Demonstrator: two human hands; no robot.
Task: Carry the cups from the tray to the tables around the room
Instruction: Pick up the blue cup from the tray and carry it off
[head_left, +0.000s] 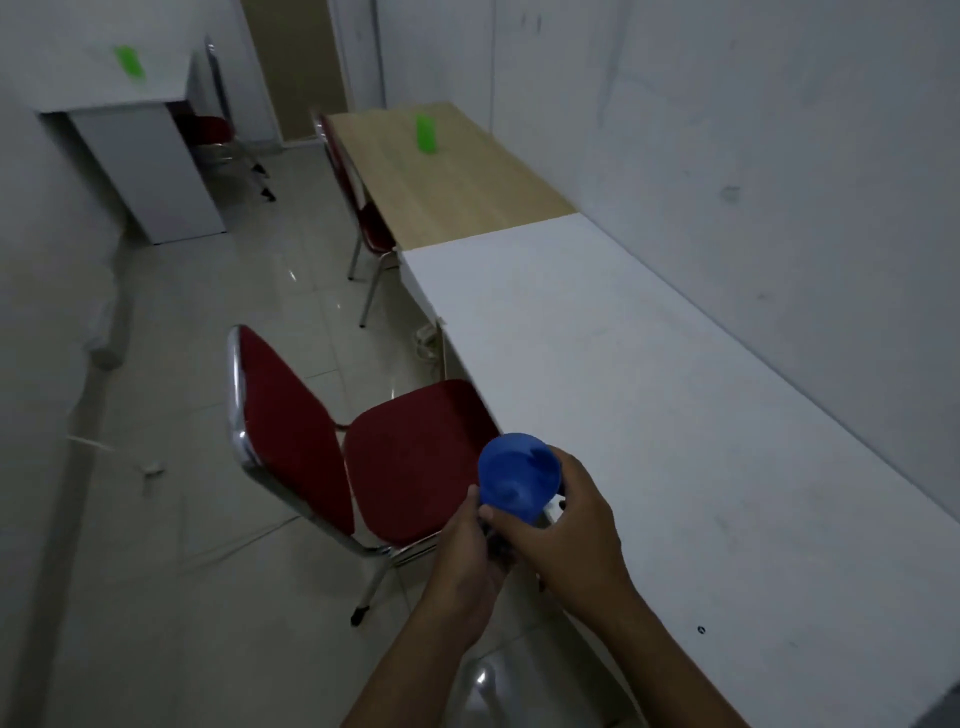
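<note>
A blue cup (518, 475) is held in front of me at the near edge of the long white table (675, 415), its open mouth tipped toward me. My right hand (566, 525) wraps around its right side. My left hand (467, 561) touches it from below on the left. A green cup (427, 134) stands upright on the wooden table (467, 197) further along the wall. Another green cup (130, 62) stands on the white desk (104, 88) at the far left. No tray is in view.
A red chair (363, 457) with chrome legs stands just left of my hands, beside the white table. A second red chair (358, 208) is at the wooden table and a third (210, 130) under the far desk. Tiled floor (208, 364) stretches between them. A wall runs along the right.
</note>
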